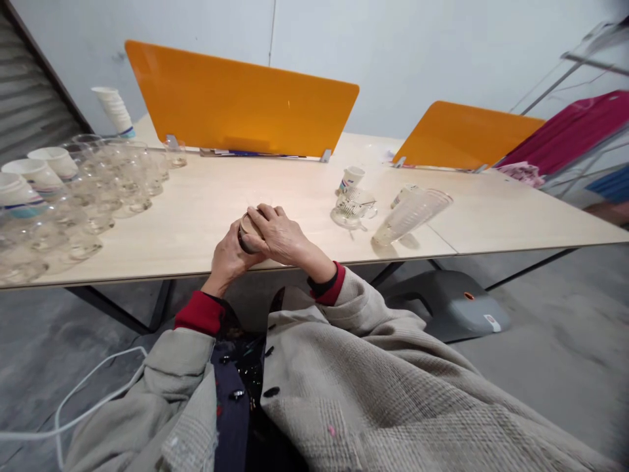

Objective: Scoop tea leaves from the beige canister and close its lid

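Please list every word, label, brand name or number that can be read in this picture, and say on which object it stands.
No text can be read.
paper cups: blue bands, print blurred.
small cup: a mark, too small to read.
grey base: a white label, too small to read.
round thing held by both hands: no lettering shows.

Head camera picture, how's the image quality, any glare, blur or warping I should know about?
Head view: a bright glare patch washes out the table just beyond the hands, left hand and right hand, which are sharp; the clear glasses at left smear toward the edge; wide-lens warping bows the table edge; the right corners are blurred.
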A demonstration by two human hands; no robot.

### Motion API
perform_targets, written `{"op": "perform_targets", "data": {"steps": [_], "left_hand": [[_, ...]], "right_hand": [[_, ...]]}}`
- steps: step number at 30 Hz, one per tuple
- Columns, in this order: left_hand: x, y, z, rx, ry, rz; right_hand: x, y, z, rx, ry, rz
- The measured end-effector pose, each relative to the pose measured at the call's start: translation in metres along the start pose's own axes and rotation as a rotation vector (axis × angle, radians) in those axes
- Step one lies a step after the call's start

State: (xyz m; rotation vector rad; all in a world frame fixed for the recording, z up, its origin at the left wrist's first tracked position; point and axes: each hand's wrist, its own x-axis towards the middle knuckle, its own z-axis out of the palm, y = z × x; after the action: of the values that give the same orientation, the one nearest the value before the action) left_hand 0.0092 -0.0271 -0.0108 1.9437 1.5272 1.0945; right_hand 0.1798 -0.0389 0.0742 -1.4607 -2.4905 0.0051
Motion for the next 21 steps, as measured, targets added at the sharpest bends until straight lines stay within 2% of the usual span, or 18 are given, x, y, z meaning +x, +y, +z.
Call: {"op": "perform_targets", "data": {"steps": [3, 6, 10, 14, 17, 21], "left_hand": [[0.001, -0.003, 0.001, -0.039, 0.011, 0.018], [0.002, -0.009, 0.001, -0.154, -0.012, 0.076], [0.004, -0.019, 0.000, -0.337, -0.063, 0.148], [0.003, -0.025, 0.001, -0.347, -0.033, 0.176], [0.003, -0.025, 0.004, -0.300, 0.021, 0.169], [0.003, -0.022, 0.004, -0.247, 0.026, 0.181]], "right_hand": [[0.002, 0.001, 0.006, 0.047, 0.025, 0.006], [0.002, 0.014, 0.012, 0.131, 0.075, -0.005], [-0.006, 0.048, 0.005, 0.242, 0.200, 0.044], [-0.010, 0.095, -0.016, 0.188, 0.407, 0.158], [0.006, 0.129, -0.027, 0.124, 0.495, 0.218], [0.056, 0.162, -0.023, 0.081, 0.478, 0.271]]}}
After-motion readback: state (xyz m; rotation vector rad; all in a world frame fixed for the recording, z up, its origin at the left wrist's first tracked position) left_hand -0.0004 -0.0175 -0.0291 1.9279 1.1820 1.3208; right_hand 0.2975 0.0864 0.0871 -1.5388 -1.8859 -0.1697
